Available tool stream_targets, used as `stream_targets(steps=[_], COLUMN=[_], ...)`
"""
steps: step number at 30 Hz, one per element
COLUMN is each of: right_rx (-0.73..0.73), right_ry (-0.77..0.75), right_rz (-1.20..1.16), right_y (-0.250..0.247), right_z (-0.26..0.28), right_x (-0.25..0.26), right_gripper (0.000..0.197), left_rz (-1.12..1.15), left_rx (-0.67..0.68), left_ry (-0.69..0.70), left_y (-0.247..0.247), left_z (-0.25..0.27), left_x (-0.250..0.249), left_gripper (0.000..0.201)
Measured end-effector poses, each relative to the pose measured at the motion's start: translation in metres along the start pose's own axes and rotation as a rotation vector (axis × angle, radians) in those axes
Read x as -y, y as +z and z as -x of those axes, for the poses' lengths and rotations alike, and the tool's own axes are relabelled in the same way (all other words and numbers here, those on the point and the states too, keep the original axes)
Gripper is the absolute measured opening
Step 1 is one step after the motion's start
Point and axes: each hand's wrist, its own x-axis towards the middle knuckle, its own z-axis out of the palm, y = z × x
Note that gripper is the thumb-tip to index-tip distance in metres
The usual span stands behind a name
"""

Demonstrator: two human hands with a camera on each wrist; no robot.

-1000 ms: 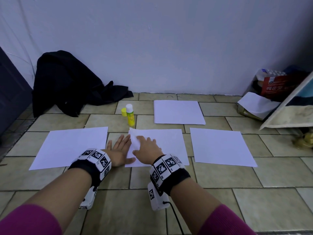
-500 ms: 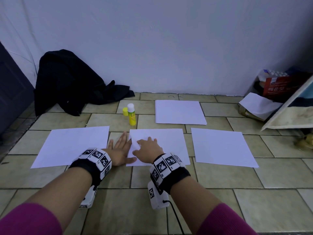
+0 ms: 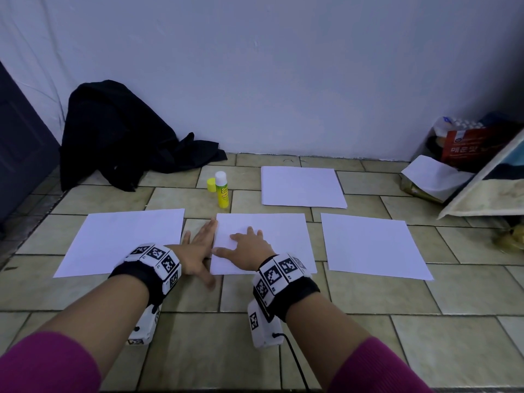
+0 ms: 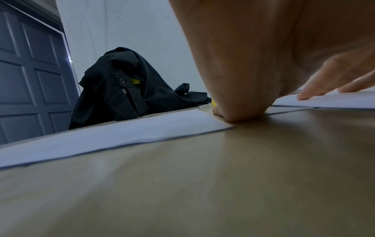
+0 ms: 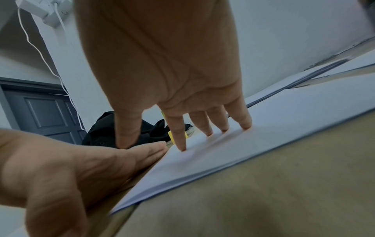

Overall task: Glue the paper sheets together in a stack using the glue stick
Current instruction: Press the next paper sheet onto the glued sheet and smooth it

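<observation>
The right hand (image 3: 249,251) is laid on the middle paper sheet (image 3: 272,236), its fingers (image 5: 207,126) spread and nearly straight with the tips pressed into the paper; nothing is gripped. The left hand (image 3: 198,248) is set flat on the tiled floor (image 3: 368,336) just at 9 o'clock of that sheet, fingers extended along its left edge and touching it; nothing is held there either. In the right wrist view the pressed stack appears to be more than one layer thick, though the edge is too blurred for a count.

At 9 o'clock of the hands a left sheet (image 3: 124,239) is seen lying separate, at 3 o'clock a right sheet (image 3: 371,245), and at 1 o'clock a far sheet (image 3: 303,187). The glue stick (image 3: 221,190) is stood upright at 12 o'clock, uncapped, its yellow cap (image 3: 211,185) just beside it. A black jacket (image 3: 122,137) is heaped against the wall at 10 o'clock.

Pressing and squaring is judged to be the step in hand, with three sheets not yet joined. Skewed edges could be fixed in place if the top layer is slid under uneven fingertip pressure while the glue is wet. The exposed glue could be dried out or toppled by a careless reach across it.
</observation>
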Motion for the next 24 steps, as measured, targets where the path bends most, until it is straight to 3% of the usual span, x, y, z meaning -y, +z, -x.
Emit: stream_targets(steps=[7, 16, 20, 24], right_rx=[-0.015, -0.039, -0.077, -0.085], right_ry=[-0.011, -0.013, -0.005, 0.002], right_rz=[0.076, 0.091, 0.117, 0.135], right_y=[0.002, 0.006, 0.007, 0.009], right_z=[-0.005, -0.006, -0.006, -0.006], right_x=[-0.003, -0.002, -0.002, -0.001], right_gripper=[0.061, 0.076, 0.064, 0.068], left_rz=[-0.013, 0.248, 0.206, 0.155], left_rx=[0.038, -0.083, -0.112, -0.113], left_ry=[0.008, -0.051, -0.046, -0.044], left_y=[-0.001, 0.003, 0.005, 0.005], left_z=[-0.001, -0.015, -0.019, -0.018], left_x=[0.006, 0.003, 0.004, 0.002], left_gripper=[0.137, 0.082, 0.077, 0.076])
